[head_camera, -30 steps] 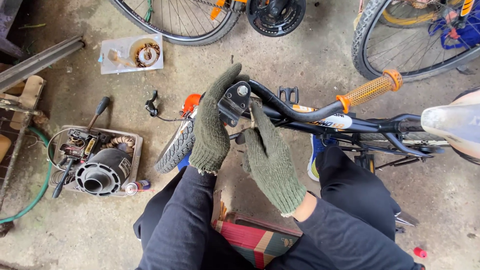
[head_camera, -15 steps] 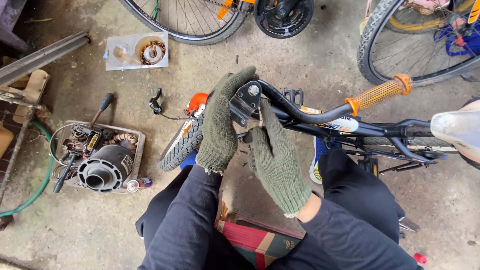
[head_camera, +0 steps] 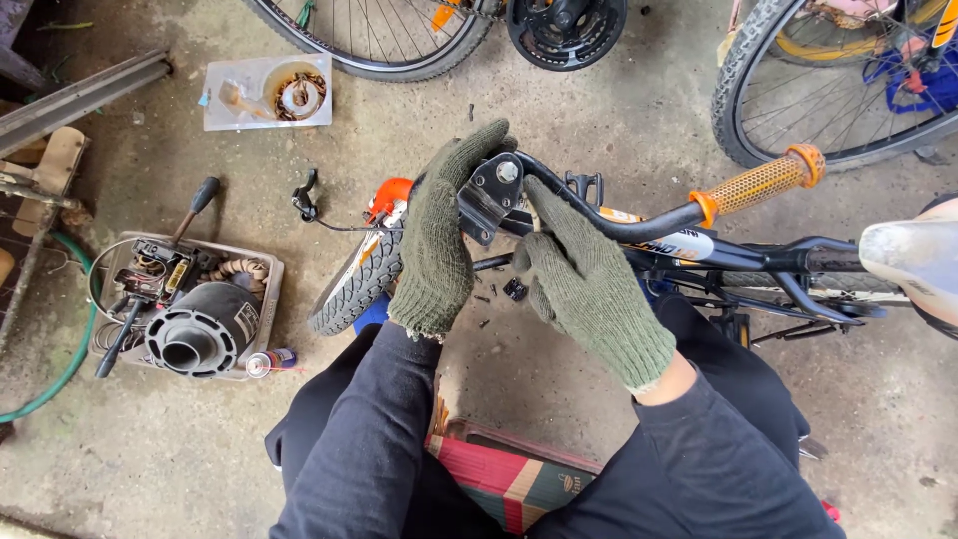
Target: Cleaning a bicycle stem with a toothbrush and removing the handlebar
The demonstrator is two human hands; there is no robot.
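Concrete floor: stained, gritty; I see a parts tray at left.
Left hand: clamped on the stem bracket.
Right hand: fingers touching the handlebar.

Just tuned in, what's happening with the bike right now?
A seated person in green knit gloves works on a small bicycle lying on the concrete floor. The left hand grips the black stem clamp of the handlebar, and the right hand touches it from below. A tray of parts sits nearby.

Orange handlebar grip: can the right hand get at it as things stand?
Probably yes. The orange handlebar grip sticks up uncovered, with nothing between it and the gloved right hand, which rests lower on the same black handlebar.
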